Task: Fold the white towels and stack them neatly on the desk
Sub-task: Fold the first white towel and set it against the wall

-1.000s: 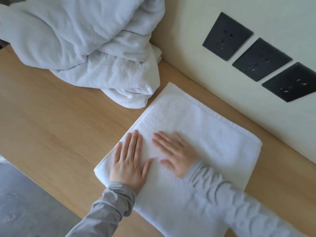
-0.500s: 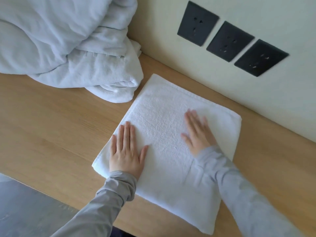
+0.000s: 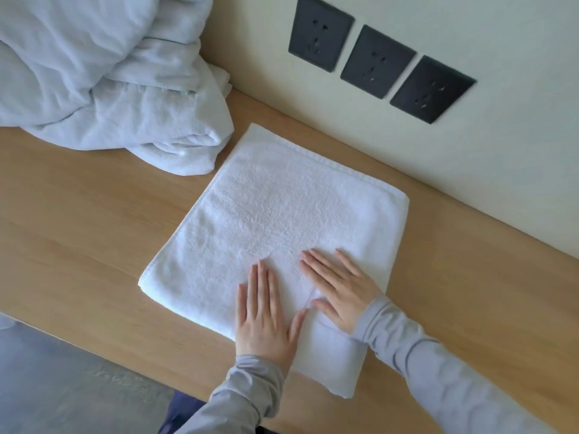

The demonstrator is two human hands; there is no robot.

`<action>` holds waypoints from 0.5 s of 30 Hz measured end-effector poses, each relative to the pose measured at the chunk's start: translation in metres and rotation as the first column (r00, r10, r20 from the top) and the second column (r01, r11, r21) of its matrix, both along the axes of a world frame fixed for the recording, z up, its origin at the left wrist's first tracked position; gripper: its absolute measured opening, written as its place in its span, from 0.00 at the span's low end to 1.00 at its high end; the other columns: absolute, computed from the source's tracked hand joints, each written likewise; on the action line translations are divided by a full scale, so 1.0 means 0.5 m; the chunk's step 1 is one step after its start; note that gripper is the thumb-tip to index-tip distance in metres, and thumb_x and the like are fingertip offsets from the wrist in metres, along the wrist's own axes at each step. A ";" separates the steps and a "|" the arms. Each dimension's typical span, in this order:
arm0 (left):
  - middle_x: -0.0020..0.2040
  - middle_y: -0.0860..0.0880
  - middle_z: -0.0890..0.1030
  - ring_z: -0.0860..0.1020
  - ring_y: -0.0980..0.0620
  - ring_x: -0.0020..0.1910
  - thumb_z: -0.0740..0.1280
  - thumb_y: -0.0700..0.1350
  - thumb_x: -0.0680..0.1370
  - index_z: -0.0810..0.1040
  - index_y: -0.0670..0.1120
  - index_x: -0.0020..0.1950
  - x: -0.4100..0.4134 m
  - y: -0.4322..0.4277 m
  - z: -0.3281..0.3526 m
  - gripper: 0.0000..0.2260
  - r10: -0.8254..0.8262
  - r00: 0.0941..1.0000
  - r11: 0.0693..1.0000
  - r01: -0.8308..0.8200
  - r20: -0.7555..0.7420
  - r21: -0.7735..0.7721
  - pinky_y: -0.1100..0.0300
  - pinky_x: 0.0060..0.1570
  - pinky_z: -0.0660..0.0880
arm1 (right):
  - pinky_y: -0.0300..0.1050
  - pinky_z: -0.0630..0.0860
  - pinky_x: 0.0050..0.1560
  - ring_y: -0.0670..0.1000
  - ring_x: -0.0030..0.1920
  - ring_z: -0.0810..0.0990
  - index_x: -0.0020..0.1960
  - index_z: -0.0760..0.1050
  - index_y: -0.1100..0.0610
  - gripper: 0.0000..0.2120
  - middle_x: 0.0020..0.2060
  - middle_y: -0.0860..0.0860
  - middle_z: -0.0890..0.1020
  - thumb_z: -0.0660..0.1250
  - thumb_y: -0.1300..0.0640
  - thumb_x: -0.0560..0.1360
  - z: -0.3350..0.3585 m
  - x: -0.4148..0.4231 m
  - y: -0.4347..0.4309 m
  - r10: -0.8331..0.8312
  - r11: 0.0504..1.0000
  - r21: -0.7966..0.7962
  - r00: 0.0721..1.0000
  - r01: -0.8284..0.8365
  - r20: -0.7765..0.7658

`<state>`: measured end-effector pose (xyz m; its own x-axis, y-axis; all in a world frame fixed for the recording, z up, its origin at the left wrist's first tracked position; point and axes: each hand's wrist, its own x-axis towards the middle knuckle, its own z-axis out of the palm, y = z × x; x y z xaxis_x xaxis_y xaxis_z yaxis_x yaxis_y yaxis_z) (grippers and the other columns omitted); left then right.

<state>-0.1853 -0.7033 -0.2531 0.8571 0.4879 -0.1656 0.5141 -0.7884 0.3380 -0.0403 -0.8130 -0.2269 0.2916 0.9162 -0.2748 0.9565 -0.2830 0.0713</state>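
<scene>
A folded white towel [image 3: 282, 214] lies flat on the wooden desk [image 3: 78, 230], its long side slanting toward the wall. My left hand [image 3: 266, 317] rests palm down on the towel's near part, fingers straight and slightly spread. Just right of it, my right hand [image 3: 341, 289] also presses flat on the towel, fingers pointing up and left. Neither hand holds anything. A rumpled heap of white towels [image 3: 103, 79] sits at the desk's far left, almost touching the flat towel's far corner.
Three black wall sockets [image 3: 376, 61] are set in the cream wall right behind the desk. The desk's front edge runs diagonally at lower left, with grey floor [image 3: 62, 386] below it. Bare wood shows left and right of the towel.
Both hands slid across the towel: the left moved from its left edge toward the near middle, the right came back from the far right side to lie beside the left.
</scene>
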 end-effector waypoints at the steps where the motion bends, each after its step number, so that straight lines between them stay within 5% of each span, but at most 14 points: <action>1: 0.73 0.38 0.62 0.61 0.39 0.72 0.47 0.62 0.78 0.63 0.34 0.71 0.000 -0.002 -0.009 0.35 -0.003 1.000 1.000 0.003 0.005 0.018 0.45 0.69 0.58 | 0.57 0.54 0.71 0.52 0.74 0.57 0.74 0.59 0.58 0.30 0.74 0.52 0.61 0.50 0.43 0.77 -0.001 0.028 -0.008 0.009 1.000 -0.015 1.000 -0.009 -0.013; 4: 0.75 0.39 0.60 0.59 0.41 0.74 0.49 0.62 0.78 0.60 0.35 0.73 -0.001 -0.009 -0.028 0.35 0.010 1.000 0.999 -0.010 0.013 0.053 0.45 0.71 0.57 | 0.59 0.50 0.74 0.51 0.76 0.49 0.76 0.50 0.56 0.33 0.76 0.50 0.53 0.42 0.39 0.77 -0.005 0.153 -0.035 -0.087 0.996 -0.026 0.995 0.086 -0.052; 7: 0.76 0.40 0.58 0.57 0.42 0.75 0.47 0.63 0.78 0.58 0.36 0.74 -0.001 -0.015 -0.036 0.36 0.039 0.999 0.994 -0.043 0.037 0.097 0.46 0.72 0.55 | 0.53 0.44 0.75 0.50 0.76 0.46 0.76 0.46 0.54 0.35 0.76 0.51 0.48 0.35 0.37 0.75 -0.014 0.286 -0.065 -0.376 0.925 0.021 0.923 0.379 -0.086; 10: 0.76 0.41 0.58 0.57 0.43 0.75 0.47 0.64 0.78 0.58 0.37 0.74 0.001 -0.019 -0.036 0.36 0.062 0.997 0.992 -0.068 0.054 0.105 0.45 0.72 0.56 | 0.54 0.47 0.73 0.55 0.76 0.47 0.76 0.46 0.52 0.32 0.76 0.52 0.52 0.42 0.37 0.78 -0.024 0.365 -0.089 -0.584 0.810 -0.062 0.791 0.583 -0.184; 15: 0.76 0.47 0.52 0.52 0.46 0.76 0.43 0.63 0.78 0.54 0.41 0.75 0.008 -0.014 -0.015 0.34 0.138 0.981 0.989 -0.142 0.138 0.025 0.53 0.74 0.44 | 0.56 0.60 0.71 0.59 0.72 0.60 0.74 0.55 0.54 0.30 0.73 0.55 0.62 0.50 0.39 0.78 -0.012 0.396 -0.048 -0.610 0.758 0.022 0.720 0.652 -0.329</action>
<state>-0.1814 -0.7104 -0.2605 0.7932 0.6081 -0.0333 0.5713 -0.7241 0.3864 0.1575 -0.8371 -0.2327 0.7427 0.5796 -0.3352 0.5213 -0.8148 -0.2537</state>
